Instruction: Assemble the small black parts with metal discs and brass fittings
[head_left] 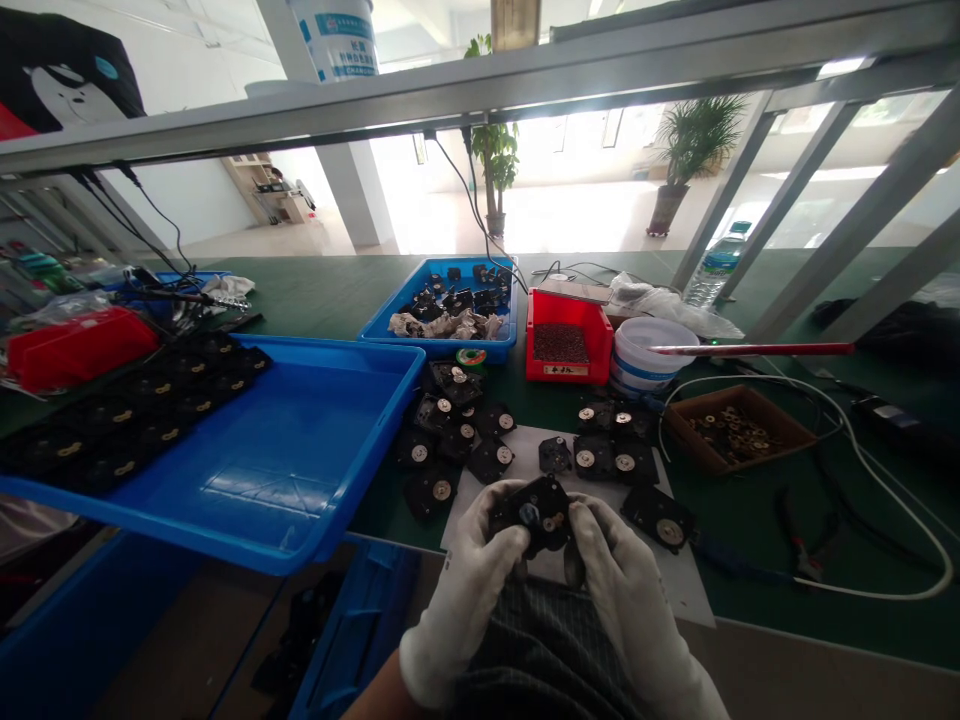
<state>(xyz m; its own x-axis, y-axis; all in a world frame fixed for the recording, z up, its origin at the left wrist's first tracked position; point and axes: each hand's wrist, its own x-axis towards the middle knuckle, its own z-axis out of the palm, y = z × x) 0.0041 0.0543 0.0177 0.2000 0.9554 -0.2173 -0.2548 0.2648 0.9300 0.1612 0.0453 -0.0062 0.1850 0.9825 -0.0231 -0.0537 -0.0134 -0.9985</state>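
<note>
Between both gloved hands, above the table's front edge, is a black plastic mechanism housing [546, 508] with small round metal parts on its face. My left hand [480, 560] grips its left side, thumb across the front. My right hand [611, 560] has its fingers closed on the right side. Just beyond lies a white paper sheet [532, 448] with a smaller dark piece [555, 455] on it. Several similar black units with silver discs [594, 458] sit behind, and one more unit [660, 518] rests right of my right hand.
A large blue tray [300, 440] on the left bears rows of black units. Farther back stand a blue tray [450, 348] of parts, a red bin [568, 370] of small pieces and a white tub [649, 350]. A cardboard box [739, 430] of brass-coloured parts, pliers [804, 545] and a white cable lie right.
</note>
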